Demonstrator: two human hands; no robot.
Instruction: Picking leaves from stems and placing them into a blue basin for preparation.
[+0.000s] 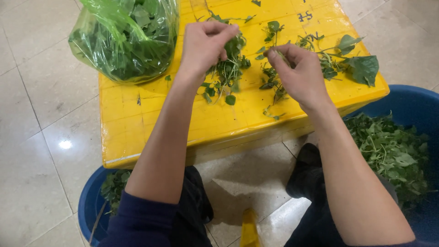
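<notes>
Both hands up over the yellow worktop, a plastic crate top w/ ridged surface. Left hand has its fingers pinched together on a leafy sprig, thumb and forefinger clamped at the top of the stem, rest of the fingers curled in. The sprig hangs down into a small pile of greens lying mid-worktop, just below that hand. Right hand sits close beside, fingers closed on a thin stem near the forefinger tip; more loose stems and bits under and left of it. Over at the worktop's right edge, bigger leaves lie flat, apart from both hands. Top left corner: green plastic bag, stuffed w/ greens, resting on the worktop corner. Down on the tiled floor: blue tub on the right, holding picked greens; another blue tub lower left, partly hidden by the left arm, some leaves inside.
</notes>
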